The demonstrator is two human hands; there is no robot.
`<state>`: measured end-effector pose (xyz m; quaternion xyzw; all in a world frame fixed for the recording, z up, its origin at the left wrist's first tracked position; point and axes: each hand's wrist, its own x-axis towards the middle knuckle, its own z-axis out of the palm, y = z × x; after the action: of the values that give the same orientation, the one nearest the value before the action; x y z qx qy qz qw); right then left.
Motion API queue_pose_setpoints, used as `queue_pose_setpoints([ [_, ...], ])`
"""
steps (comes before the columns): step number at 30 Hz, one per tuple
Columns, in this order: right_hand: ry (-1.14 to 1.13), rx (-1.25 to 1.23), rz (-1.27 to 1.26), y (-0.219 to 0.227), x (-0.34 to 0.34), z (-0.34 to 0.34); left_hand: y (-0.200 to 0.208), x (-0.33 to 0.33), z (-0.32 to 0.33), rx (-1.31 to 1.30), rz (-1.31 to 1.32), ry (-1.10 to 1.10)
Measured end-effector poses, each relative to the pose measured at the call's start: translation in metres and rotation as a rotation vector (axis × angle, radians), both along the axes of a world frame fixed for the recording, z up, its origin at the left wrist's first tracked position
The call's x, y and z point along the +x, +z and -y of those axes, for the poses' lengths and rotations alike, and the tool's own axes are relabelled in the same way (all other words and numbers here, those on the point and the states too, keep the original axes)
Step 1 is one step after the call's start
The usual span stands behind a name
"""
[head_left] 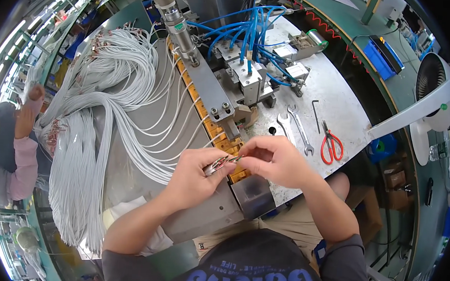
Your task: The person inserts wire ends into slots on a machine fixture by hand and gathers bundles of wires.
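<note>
– As the head camera looks down at a worktable (342,104), where are the person's two bare hands?

– At the centre, close together. The left hand (194,176) is curled closed around a small cluster of thin wires (219,164), whose coloured ends poke out toward the right. The right hand (281,160) meets it there, thumb and forefinger pinched together on the wire tips, the other fingers loosely bent.

– And what lies beneath the hands?

– They are above the near end of a long orange strip (199,105); a dull metal block (252,194) sits at that end, nearest the person's lap. Several white cables run to the strip from the left, out of large heaped bundles of white cable (79,177).

– What else is around?

– Beyond the hands stands a metal machine (250,85) with looping blue tubes (253,33). To its right, on the pale tabletop, lie two wrenches (302,130), a hex key (316,115) and red-handled pliers (330,133). A white fan (432,76) stands at the far right. At the far left edge, another person's pink sleeve (25,163) shows.
</note>
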<state>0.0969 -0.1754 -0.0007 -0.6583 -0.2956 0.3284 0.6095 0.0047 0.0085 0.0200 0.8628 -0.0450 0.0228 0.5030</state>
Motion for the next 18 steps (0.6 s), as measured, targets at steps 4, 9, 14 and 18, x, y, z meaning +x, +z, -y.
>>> queue_pose_setpoints([
  [4, 0.090, 0.036, -0.097, 0.000, 0.003, 0.006, 0.003, -0.003, -0.005, -0.042, -0.230, -0.049],
  [9, 0.065, -0.051, -0.026, 0.002, -0.003, 0.002, 0.000, -0.003, -0.001, -0.059, -0.283, -0.069],
  [14, -0.014, -0.003, -0.057, 0.001, -0.009, -0.004, -0.010, -0.004, 0.003, 0.058, 0.050, -0.027],
  [18, -0.021, 0.015, -0.190, 0.002, -0.011, -0.007, -0.007, -0.008, 0.003, -0.028, -0.035, 0.007],
])
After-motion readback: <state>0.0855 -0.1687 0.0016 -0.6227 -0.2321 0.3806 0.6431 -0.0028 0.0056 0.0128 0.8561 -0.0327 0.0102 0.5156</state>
